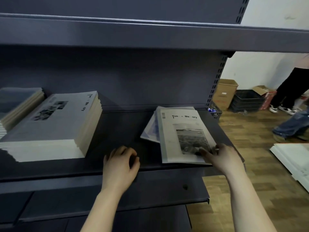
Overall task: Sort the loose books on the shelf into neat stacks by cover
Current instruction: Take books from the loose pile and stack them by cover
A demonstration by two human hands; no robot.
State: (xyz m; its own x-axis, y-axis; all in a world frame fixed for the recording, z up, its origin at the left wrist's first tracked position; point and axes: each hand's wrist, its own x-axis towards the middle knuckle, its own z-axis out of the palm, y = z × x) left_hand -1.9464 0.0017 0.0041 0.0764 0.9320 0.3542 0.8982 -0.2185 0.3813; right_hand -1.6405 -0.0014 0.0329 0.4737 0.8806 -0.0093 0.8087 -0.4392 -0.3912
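On the dark shelf (120,128) a tall neat stack of grey "Time & Memory" books (53,124) stands at the left, with a second stack of blue-covered books (18,104) behind it at the far left. At the right lies a loose "Time & Memory" book (182,136) on top of a skewed blue-covered book (151,131). My right hand (222,158) rests at the loose book's near right corner, fingers on its cover. My left hand (122,163) hovers over the bare shelf near the front edge, fingers loosely curled and holding nothing.
An upper shelf (150,34) overhangs close above. Lower shelves (117,190) jut out below. To the right on the wooden floor stand cardboard boxes (225,92), black crates (247,101), white boards (294,158) and two people's legs (291,91).
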